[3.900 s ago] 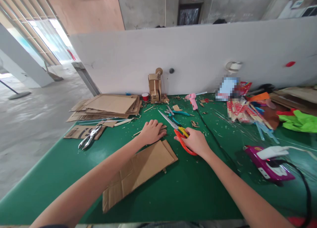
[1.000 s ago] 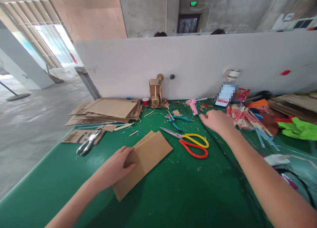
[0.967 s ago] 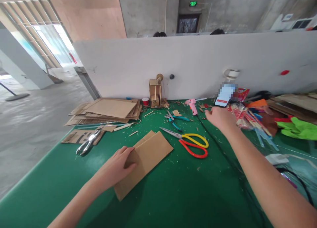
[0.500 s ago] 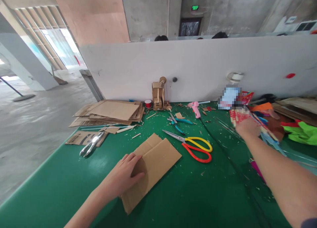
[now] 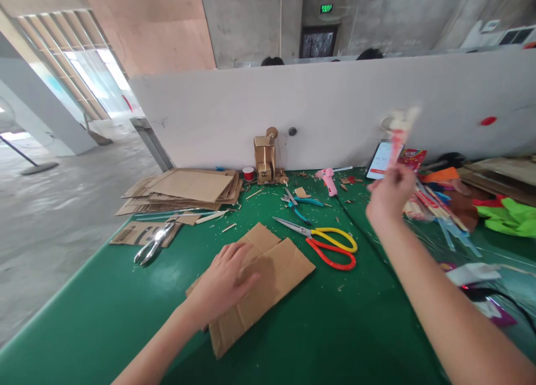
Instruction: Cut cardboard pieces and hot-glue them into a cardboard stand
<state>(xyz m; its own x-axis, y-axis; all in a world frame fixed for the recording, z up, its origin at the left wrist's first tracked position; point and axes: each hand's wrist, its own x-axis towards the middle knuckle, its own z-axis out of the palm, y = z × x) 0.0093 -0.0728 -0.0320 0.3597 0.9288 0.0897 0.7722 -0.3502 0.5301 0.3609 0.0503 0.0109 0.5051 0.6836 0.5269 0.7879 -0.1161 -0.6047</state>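
My left hand (image 5: 228, 279) lies flat on folded brown cardboard (image 5: 276, 273), fingers stretched and thumb apart. Raised over the right side of the table, my right hand (image 5: 391, 195) is closed around a motion-blurred bundle of what look like disposable chopsticks in red-and-white wrappers (image 5: 397, 142), pale ends up. Behind that bundle a phone (image 5: 379, 160) leans near the white partition. More wrapped chopsticks (image 5: 414, 206) lie below and right of this hand. Scissors (image 5: 312, 234) with one yellow and one red handle rest just right of the cardboard.
Cardboard sheets (image 5: 196, 185) are stacked at the back left, near silver pliers (image 5: 154, 242). A small cardboard model (image 5: 264, 162), teal-handled pliers (image 5: 299, 203) and a pink glue gun (image 5: 329, 181) stand or lie along the back. Its black cord crosses the table. Green cloth (image 5: 508, 216) lies right.
My right hand has lifted from the wrapped chopsticks and come left, now with a bundle in it. Under my left hand the cardboard layers have shifted and fanned apart slightly.
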